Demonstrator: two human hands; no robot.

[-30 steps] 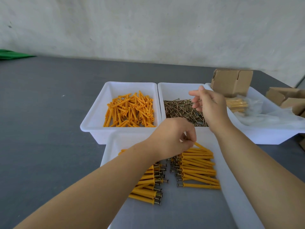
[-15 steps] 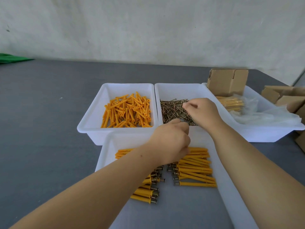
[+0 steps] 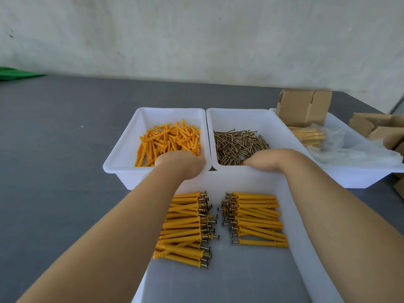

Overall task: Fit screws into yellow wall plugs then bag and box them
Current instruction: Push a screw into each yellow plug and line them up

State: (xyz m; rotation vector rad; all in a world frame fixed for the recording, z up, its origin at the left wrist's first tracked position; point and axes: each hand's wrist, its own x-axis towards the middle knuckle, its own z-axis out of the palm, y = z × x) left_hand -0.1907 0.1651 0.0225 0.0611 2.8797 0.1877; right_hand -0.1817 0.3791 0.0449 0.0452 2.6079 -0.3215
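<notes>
From the head view, both forearms reach forward over the near tray [image 3: 306, 248], the left hand [image 3: 181, 162] dipping into the tub of yellow wall plugs [image 3: 170, 138] and the right hand [image 3: 266, 160] into the tub of screws [image 3: 238, 145]. Half a second ago the left hand hovered over the tray of fitted plugs [image 3: 255, 217]; now it is in the plug tub. Both hands' fingers are hidden behind the tub rims, so I cannot tell their grip.

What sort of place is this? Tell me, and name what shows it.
Probably a small packing or assembly workbench. White bins hold loose plugs and screws, a tray holds fitted plugs in rows, and cardboard boxes and clear bags wait at the right.
</notes>
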